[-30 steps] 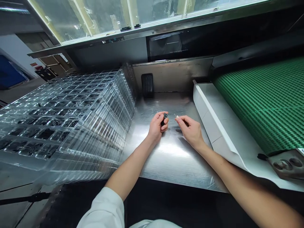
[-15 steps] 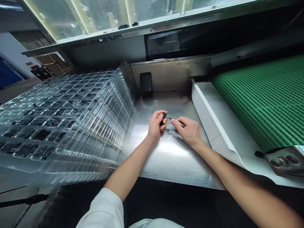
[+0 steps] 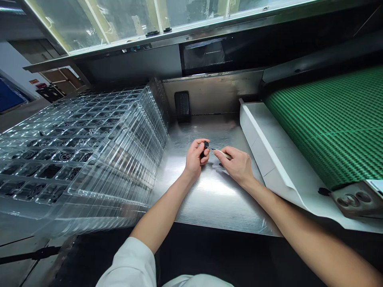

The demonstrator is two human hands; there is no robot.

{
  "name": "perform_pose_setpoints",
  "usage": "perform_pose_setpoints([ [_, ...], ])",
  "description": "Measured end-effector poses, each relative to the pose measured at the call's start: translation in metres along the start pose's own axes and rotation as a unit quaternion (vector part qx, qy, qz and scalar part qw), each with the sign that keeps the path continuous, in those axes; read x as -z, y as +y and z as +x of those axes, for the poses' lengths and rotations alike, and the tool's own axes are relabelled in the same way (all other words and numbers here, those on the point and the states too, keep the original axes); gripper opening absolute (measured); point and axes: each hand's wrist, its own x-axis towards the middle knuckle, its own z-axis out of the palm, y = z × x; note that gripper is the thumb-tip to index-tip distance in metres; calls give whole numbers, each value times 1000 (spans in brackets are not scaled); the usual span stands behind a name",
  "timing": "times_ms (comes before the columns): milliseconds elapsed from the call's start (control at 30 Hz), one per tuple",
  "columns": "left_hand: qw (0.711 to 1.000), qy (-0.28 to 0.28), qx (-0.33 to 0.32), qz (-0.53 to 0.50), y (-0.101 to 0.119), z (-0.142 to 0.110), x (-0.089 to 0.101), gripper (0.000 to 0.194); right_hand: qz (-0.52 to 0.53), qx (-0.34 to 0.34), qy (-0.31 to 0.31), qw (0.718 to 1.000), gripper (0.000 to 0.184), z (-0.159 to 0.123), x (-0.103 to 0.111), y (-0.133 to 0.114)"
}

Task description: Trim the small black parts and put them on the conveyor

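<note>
The left hand (image 3: pixel 195 157) is closed around a small black round part (image 3: pixel 206 146), fingers curled on it and its ringed face showing above the fingertips. The right hand (image 3: pixel 237 165) pinches a slim pick (image 3: pixel 223 153) between thumb and fingers, pale handle in the grip, thin metal tip pointing left. The tip is right at the black part, but contact is too small to confirm. Both hands hover low over the middle of the steel surface (image 3: pixel 215 199), close together, and the wrists look clear of it. A white sleeve (image 3: pixel 127 263) covers the left upper arm near the surface's front edge; the right sleeve is out of frame. Left of the surface sits a tall stack of clear plastic trays (image 3: pixel 134 147), its side right along the surface edge. The top tray holds rows of black round parts (image 3: pixel 66 156) in separate cells, same look as the one in the left hand. At the far end of the surface, a black rectangular pad (image 3: pixel 182 107) stands against the back wall. Right of the surface runs a white board strip (image 3: pixel 269 163), angled up, with a green woven conveyor belt (image 3: pixel 326 127) beyond it. A worn metal plate with round holes (image 3: pixel 351 199) lies at the near end of the strip. Glass panels (image 3: pixel 119 20) run above the back of the surface.
</note>
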Motion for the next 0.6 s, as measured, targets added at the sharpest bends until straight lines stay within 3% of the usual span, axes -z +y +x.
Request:
perform_pose_setpoints([
  [600, 1000, -5, -10, -2, -2, 1, 1, 28, -28, 44, 21, 998, 57, 0, -1, 0],
])
